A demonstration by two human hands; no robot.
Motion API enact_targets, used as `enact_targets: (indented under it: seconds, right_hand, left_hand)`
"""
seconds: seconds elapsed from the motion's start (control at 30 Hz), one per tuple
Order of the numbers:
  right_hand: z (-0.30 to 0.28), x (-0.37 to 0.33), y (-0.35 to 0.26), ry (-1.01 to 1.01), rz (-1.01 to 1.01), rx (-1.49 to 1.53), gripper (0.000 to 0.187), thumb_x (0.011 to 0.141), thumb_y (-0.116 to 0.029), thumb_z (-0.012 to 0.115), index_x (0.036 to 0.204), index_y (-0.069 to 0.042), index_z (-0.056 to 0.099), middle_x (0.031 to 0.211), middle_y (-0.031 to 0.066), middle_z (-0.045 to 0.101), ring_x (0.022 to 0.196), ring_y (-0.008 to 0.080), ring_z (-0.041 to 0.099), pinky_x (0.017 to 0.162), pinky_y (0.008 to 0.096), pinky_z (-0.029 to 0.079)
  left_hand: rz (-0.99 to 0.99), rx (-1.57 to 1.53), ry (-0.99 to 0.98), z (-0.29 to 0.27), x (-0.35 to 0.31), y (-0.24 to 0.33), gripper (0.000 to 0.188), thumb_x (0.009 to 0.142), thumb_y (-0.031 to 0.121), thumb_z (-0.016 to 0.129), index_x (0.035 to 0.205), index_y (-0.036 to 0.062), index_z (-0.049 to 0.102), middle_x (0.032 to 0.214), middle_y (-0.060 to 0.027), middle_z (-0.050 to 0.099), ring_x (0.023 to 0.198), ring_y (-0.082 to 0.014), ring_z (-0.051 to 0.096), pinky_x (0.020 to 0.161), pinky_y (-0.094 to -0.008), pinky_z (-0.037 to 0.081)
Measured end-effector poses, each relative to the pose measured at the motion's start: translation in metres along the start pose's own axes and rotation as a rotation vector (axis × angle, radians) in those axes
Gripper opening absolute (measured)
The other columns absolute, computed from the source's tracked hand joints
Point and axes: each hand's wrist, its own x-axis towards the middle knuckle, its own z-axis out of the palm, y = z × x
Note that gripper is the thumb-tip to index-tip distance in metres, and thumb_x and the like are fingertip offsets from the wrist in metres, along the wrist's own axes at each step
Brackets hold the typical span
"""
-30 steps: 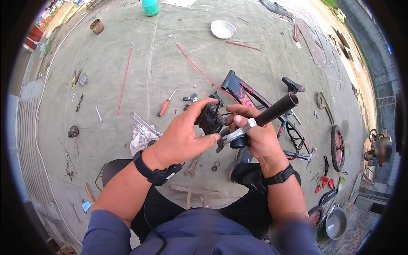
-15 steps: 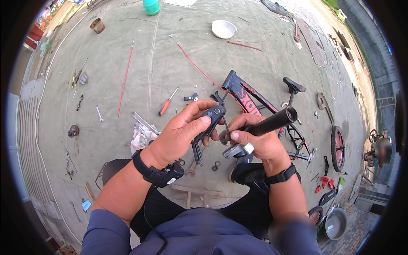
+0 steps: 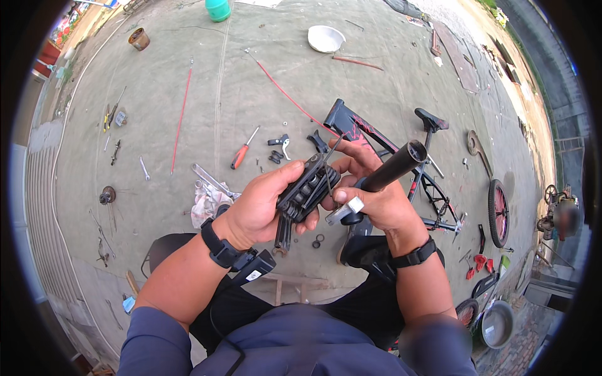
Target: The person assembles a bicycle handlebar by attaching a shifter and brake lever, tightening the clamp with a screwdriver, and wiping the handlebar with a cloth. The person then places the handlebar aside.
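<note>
My left hand (image 3: 257,194) is closed around a black folding multi-tool (image 3: 306,193), its several blades fanned out. One thin blade points up and away, and another sticks out toward my other hand. My right hand (image 3: 385,210) grips a black bicycle tube (image 3: 399,165) tilted up to the right, its open round end showing. A silver clamp-like piece (image 3: 346,211) sits at the tube's lower end, partly covered by my fingers. Right thumb and fingers also pinch near a thin blade of the multi-tool; whether they touch it is hard to tell.
Beyond my hands lies a black and red bicycle frame (image 3: 334,116) with a saddle (image 3: 431,119). An orange-handled screwdriver (image 3: 240,155), a brake lever (image 3: 279,141) and a spanner (image 3: 145,168) lie on the green ground sheet. A wheel (image 3: 499,213) rests at the right, a white basin (image 3: 326,39) farther off.
My left hand has turned the multi-tool, so its row of folded blades now faces up. The tube and silver piece have shifted slightly left, and some right fingers have lifted.
</note>
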Motion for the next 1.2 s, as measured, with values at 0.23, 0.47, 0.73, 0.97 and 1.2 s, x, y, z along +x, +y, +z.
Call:
enact_targets:
  seconds: [0.23, 0.47, 0.73, 0.97, 1.2]
  right_hand:
    - [-0.004, 0.001, 0.0, 0.044, 0.035, -0.002, 0.068, 0.09, -0.018, 0.08, 0.149, -0.005, 0.048, 0.106, 0.0102, 0.065, 0.082, 0.0191, 0.07, 0.074, 0.034, 0.058]
    - [-0.012, 0.001, -0.005, 0.025, 0.009, 0.126, 0.07, 0.087, -0.023, 0.084, 0.146, -0.002, 0.052, 0.105, 0.0095, 0.065, 0.076, 0.016, 0.065, 0.07, 0.0299, 0.052]
    - [-0.009, 0.001, -0.007, 0.059, -0.049, 0.043, 0.07, 0.085, -0.017, 0.085, 0.145, -0.004, 0.053, 0.107, 0.0096, 0.065, 0.077, 0.0139, 0.064, 0.069, 0.027, 0.052]
    - [0.007, -0.001, -0.003, 0.056, -0.014, -0.408, 0.09, 0.077, -0.005, 0.089, 0.153, -0.007, 0.041, 0.123, 0.0108, 0.063, 0.079, 0.009, 0.063, 0.072, 0.0253, 0.053]
    - [0.018, -0.004, 0.008, 0.059, -0.116, -0.605, 0.096, 0.068, -0.012, 0.095, 0.151, -0.012, 0.045, 0.117, 0.0096, 0.068, 0.07, 0.0124, 0.056, 0.068, 0.0297, 0.052]
  left_hand:
    - [-0.062, 0.022, 0.032, -0.007, 0.005, 0.0, 0.061, 0.111, 0.05, 0.035, 0.138, -0.0002, 0.055, 0.108, -0.0184, 0.069, 0.072, -0.0239, 0.073, 0.05, -0.0286, 0.056]
    - [-0.066, -0.043, 0.01, -0.006, 0.003, 0.0, 0.063, 0.111, 0.052, 0.034, 0.136, -0.0008, 0.057, 0.11, -0.0202, 0.068, 0.074, -0.0264, 0.074, 0.05, -0.0302, 0.062]
    - [-0.015, -0.036, 0.019, -0.005, 0.002, -0.002, 0.058, 0.112, 0.049, 0.037, 0.137, -0.0001, 0.057, 0.109, -0.0188, 0.07, 0.075, -0.0253, 0.075, 0.049, -0.0295, 0.06]
    - [0.194, 0.186, 0.205, -0.002, 0.009, -0.006, 0.049, 0.115, 0.04, 0.036, 0.135, 0.0011, 0.058, 0.11, -0.0125, 0.072, 0.092, -0.0196, 0.072, 0.079, -0.034, 0.061]
    - [0.322, 0.359, 0.247, 0.007, 0.011, -0.007, 0.042, 0.115, 0.032, 0.037, 0.137, 0.0013, 0.055, 0.122, -0.0111, 0.068, 0.109, -0.0181, 0.068, 0.094, -0.0339, 0.057]
